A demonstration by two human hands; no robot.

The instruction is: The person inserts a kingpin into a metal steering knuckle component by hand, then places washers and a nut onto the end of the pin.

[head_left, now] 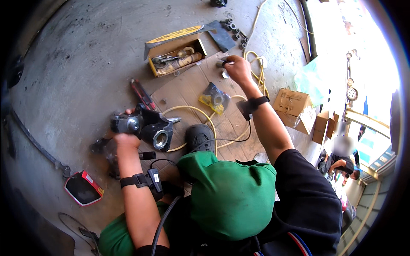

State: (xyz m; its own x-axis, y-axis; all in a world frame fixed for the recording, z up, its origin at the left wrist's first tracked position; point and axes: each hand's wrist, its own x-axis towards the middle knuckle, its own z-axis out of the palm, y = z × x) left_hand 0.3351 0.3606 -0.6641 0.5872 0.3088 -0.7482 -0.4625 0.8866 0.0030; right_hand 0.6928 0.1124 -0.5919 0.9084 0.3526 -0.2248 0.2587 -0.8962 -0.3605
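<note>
My left hand (127, 140) is wrapped round a heavy black cast metal part (149, 123) with a round bored opening and a bolt head, and fingertips show at its far side. The part's kind is not certain. Farther out to the right, my right hand (239, 69) is closed on a short metal sleeve (221, 63) above the flattened cardboard (188, 91). A white round piece (225, 74) lies just beneath that hand. Between the hands rests a clear and yellow plastic bag (215, 99) with a ring inside. Beyond the black part lies a red tool (142, 94).
An open box (177, 57) holds metal parts. Several dark rings (237, 32) lie past it. A yellow hose (256, 70) loops over floor and cardboard. Cartons (292, 104) stand at right, a red-and-black box (84, 188) at left. A person (341, 164) is in the right background.
</note>
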